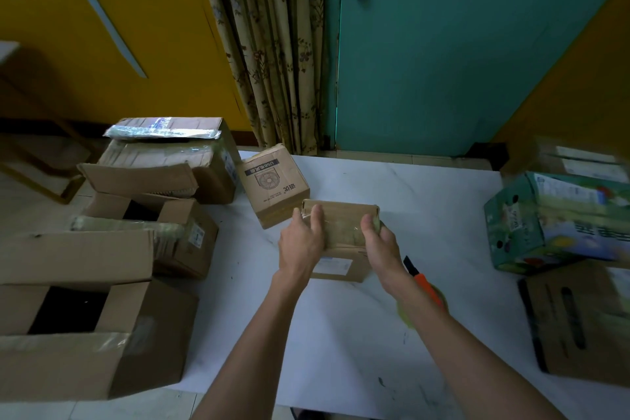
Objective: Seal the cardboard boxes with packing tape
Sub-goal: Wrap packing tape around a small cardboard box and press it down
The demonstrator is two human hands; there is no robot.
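One small taped cardboard box (pixel 341 223) at the middle of the white table (pixel 429 194), left hand (pixel 300 244) curled round its left end, right hand (pixel 381 247) curled round its right end, orange knife (pixel 425 280) beside it

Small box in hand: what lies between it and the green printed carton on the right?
Head view shows only bare tabletop between the small box and green carton; the orange cutter lies nearer, beside the right forearm.

Upside-down "USB" printed on the fan box (pixel 272 186).
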